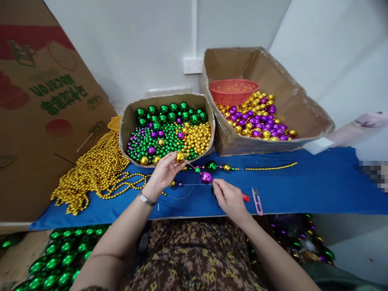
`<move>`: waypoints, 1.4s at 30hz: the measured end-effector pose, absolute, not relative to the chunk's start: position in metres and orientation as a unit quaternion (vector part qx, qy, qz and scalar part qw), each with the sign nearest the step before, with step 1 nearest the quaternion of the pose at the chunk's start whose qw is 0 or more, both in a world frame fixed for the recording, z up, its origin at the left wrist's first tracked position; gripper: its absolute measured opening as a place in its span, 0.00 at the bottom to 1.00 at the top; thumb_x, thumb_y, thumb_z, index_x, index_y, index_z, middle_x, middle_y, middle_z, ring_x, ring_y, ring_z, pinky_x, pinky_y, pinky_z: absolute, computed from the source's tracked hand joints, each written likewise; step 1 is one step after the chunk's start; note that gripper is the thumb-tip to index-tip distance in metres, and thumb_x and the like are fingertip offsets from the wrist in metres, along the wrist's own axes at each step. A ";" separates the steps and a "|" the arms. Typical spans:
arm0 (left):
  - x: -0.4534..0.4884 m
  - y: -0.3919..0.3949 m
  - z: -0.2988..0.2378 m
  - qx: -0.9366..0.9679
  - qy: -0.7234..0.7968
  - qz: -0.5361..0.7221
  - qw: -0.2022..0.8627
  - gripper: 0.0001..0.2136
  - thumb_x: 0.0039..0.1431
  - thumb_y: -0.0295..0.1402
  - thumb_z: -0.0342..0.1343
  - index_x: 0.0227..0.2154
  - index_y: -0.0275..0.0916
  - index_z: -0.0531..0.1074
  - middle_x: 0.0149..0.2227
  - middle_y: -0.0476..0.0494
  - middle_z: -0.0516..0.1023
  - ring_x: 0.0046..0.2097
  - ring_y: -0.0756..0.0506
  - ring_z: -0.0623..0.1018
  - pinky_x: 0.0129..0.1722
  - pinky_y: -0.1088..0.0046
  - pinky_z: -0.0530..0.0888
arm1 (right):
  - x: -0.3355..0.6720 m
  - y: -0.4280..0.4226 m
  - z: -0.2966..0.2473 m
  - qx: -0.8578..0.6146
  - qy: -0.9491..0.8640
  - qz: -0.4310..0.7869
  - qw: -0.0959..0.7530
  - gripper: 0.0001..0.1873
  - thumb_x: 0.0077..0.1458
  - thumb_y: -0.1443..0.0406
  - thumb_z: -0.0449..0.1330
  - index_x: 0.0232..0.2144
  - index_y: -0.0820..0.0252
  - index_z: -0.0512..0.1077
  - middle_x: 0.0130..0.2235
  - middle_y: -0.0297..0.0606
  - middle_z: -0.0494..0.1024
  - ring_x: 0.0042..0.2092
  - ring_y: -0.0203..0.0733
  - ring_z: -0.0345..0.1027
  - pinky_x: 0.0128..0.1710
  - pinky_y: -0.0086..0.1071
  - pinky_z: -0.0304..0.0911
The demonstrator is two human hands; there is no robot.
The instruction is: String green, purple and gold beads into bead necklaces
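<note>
My left hand (pixel 167 170) pinches a large gold bead (pixel 180 157) just above the front rim of the bead box. From that bead a thin clear string runs down to a small green bead (pixel 197 170) and a large purple bead (pixel 206 177). My right hand (pixel 229 200) is closed beside the purple bead, its fingertips together at the string; what exactly they grip is too small to make out. Behind it on the blue cloth lies a strand with a large green bead (pixel 211 165), a gold bead (pixel 226 167) and a gold bead chain (pixel 271 166).
A cut-down carton (pixel 121 141) holds green, purple and gold beads. Right of it, a bigger carton (pixel 306 101) contains gold and purple beads and a red basket (pixel 233 97). Gold bead chains (pixel 93 169) are heaped left. Pink thread snips (pixel 257 202) and a red object (pixel 245 197) lie right.
</note>
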State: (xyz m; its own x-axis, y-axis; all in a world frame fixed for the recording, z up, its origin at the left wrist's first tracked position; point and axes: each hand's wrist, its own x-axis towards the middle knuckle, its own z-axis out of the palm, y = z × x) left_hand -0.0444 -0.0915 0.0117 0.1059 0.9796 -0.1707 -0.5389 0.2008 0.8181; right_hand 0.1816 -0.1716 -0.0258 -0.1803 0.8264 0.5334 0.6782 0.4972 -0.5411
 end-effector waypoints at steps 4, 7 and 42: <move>-0.043 -0.094 0.009 0.283 0.362 0.552 0.696 0.11 0.56 0.34 0.61 0.41 0.36 0.76 0.37 0.43 0.81 0.43 0.45 0.81 0.48 0.67 0.78 | 0.182 -0.172 -0.027 -0.483 -0.770 0.077 0.410 0.10 0.65 0.67 0.50 0.38 0.61 0.72 0.32 0.39 0.79 0.31 0.38 0.74 0.33 0.29 0.67; -0.043 -0.095 0.009 0.260 0.352 0.570 0.696 0.08 0.56 0.33 0.62 0.36 0.35 0.76 0.35 0.45 0.81 0.43 0.45 0.81 0.50 0.65 0.77 | 0.182 -0.172 -0.028 -0.479 -0.776 0.070 0.404 0.11 0.65 0.66 0.50 0.39 0.61 0.72 0.32 0.39 0.80 0.31 0.39 0.75 0.34 0.29 0.68; -0.012 -0.126 -0.008 0.277 0.367 0.610 0.645 0.18 0.47 0.34 0.69 0.38 0.39 0.67 0.38 0.48 0.77 0.41 0.43 0.81 0.41 0.70 0.76 | 0.172 -0.173 -0.043 -0.520 -0.753 0.074 0.396 0.14 0.66 0.62 0.49 0.39 0.58 0.74 0.31 0.39 0.73 0.29 0.38 0.70 0.32 0.30 0.65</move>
State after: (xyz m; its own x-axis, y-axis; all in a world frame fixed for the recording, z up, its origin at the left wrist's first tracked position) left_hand -0.0117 -0.1264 -0.0076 -0.0148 0.9908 -0.1348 -0.5836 0.1009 0.8057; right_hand 0.1716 -0.1733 -0.0430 -0.1458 0.8415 0.5203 0.7241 0.4491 -0.5235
